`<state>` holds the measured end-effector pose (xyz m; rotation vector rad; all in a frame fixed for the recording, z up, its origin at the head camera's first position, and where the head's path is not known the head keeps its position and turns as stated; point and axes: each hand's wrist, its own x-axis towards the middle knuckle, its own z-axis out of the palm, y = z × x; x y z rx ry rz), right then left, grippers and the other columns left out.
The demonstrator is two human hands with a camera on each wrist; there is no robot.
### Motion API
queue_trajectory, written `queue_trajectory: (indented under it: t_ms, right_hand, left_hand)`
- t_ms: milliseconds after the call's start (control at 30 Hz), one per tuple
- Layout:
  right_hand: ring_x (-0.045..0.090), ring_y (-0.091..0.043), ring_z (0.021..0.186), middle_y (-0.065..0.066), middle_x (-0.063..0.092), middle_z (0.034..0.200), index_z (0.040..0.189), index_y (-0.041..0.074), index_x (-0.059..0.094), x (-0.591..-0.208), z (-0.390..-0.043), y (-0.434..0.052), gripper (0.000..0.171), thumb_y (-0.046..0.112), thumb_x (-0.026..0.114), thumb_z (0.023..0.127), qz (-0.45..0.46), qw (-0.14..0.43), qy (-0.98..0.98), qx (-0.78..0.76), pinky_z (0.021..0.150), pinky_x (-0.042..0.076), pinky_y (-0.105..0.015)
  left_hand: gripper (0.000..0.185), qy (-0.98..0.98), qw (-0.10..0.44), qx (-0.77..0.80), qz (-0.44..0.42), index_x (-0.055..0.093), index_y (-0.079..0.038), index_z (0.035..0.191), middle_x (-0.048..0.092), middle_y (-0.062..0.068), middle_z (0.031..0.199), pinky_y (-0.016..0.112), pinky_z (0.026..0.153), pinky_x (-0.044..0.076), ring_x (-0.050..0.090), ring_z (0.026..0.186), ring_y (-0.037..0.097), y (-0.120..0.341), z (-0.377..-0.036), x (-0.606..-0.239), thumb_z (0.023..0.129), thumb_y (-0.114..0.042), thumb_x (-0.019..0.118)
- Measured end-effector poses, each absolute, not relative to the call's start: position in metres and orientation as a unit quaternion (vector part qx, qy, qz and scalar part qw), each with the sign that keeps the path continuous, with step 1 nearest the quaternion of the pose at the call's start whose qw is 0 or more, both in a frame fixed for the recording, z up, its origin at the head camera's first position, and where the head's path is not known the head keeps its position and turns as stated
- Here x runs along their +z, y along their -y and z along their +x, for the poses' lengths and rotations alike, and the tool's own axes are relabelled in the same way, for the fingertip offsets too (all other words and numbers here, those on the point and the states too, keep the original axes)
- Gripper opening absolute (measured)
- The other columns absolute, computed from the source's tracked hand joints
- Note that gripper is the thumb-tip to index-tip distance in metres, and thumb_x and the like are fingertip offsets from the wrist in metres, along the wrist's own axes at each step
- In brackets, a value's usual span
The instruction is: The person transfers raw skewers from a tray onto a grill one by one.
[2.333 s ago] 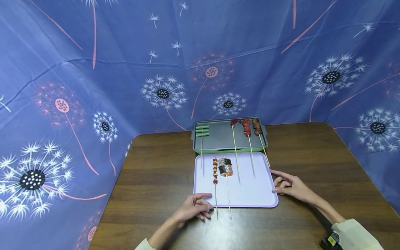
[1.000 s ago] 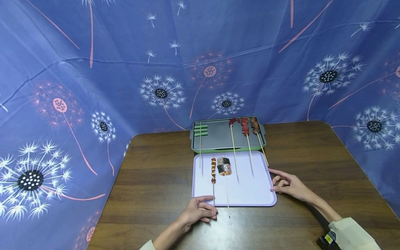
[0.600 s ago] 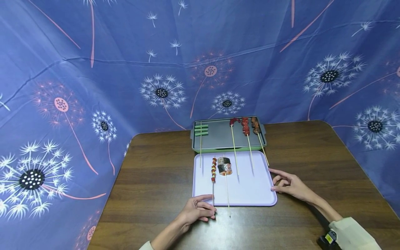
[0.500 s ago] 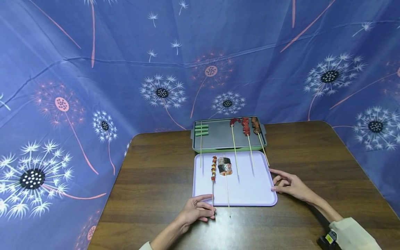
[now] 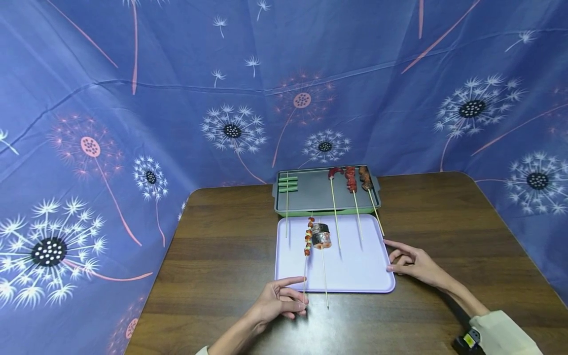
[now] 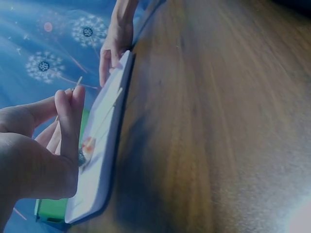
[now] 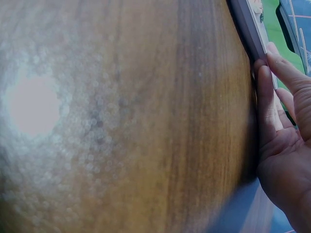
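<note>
item 1, vegetable skewer: i see my left hand pinching the bare end of its stick at the near edge of the lilac tray, fingers curled round it. the food end is lifted off the tray and tilts toward the far side, just beside the rolled skewer. in the left wrist view the same hand shows fingers gathered together, the stick thin and hard to make out.

item 2, right hand: i see it resting with straight fingers against the right rim of the lilac tray, holding nothing. the right wrist view shows those fingers laid flat along the tray edge. it is well apart from the vegetable skewer.

item 3, counts: two trays, the lilac one near me and a green tray touching its far edge. six skewers in all: two over the lilac tray, four with food ends on the green tray and sticks reaching onto the lilac one. of those four, one green-bean skewer at left, three meat skewers at right.

item 4, surface: dark wood, carries both trays.
</note>
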<state>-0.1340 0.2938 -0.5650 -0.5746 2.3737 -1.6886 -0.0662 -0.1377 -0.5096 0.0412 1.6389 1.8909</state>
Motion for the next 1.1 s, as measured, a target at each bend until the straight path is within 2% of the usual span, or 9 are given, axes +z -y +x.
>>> queue_trajectory:
  t_ms: [533, 800, 1100]
  right_hand:
    - [0.06, 0.004, 0.068, -0.008, 0.068, 0.094, 0.144, -0.014, 0.044, -0.568, -0.134, -0.295, 0.065, -0.005, 0.075, 0.087, -0.209, 0.069, -0.79, -0.573, 0.061, 0.049, -0.021]
    - [0.062, 0.003, 0.07, -0.009, 0.068, 0.095, 0.145, -0.014, 0.043, -0.567, -0.134, -0.292, 0.066, -0.003, 0.075, 0.088, -0.201, 0.084, -0.786, -0.578, 0.062, 0.051, -0.021]
    - [0.062, 0.003, 0.07, -0.007, 0.068, 0.095, 0.145, -0.014, 0.043, -0.569, -0.135, -0.294, 0.066, -0.003, 0.075, 0.088, -0.199, 0.087, -0.785, -0.581, 0.062, 0.052, -0.021]
  left_hand:
    - [0.067, -0.635, 0.298, 0.712, 0.035, 0.048, 0.001, 0.149, 0.078, 0.011, 0.103, 0.018, 0.059, 0.056, 0.076, 0.075, 0.011, 0.137, -0.09, -0.488, 0.086, 0.006, 0.073]
    - [0.068, -0.648, 0.282, 0.707, 0.028, 0.047, 0.003, 0.149, 0.079, 0.009, 0.101, 0.017, 0.058, 0.056, 0.075, 0.074, 0.009, 0.136, -0.112, -0.475, 0.086, 0.008, 0.072]
    - [0.065, -0.664, 0.288, 0.689, 0.043, 0.05, -0.003, 0.149, 0.079, 0.008, 0.101, 0.017, 0.057, 0.054, 0.075, 0.074, 0.009, 0.134, -0.139, -0.463, 0.087, 0.007, 0.07]
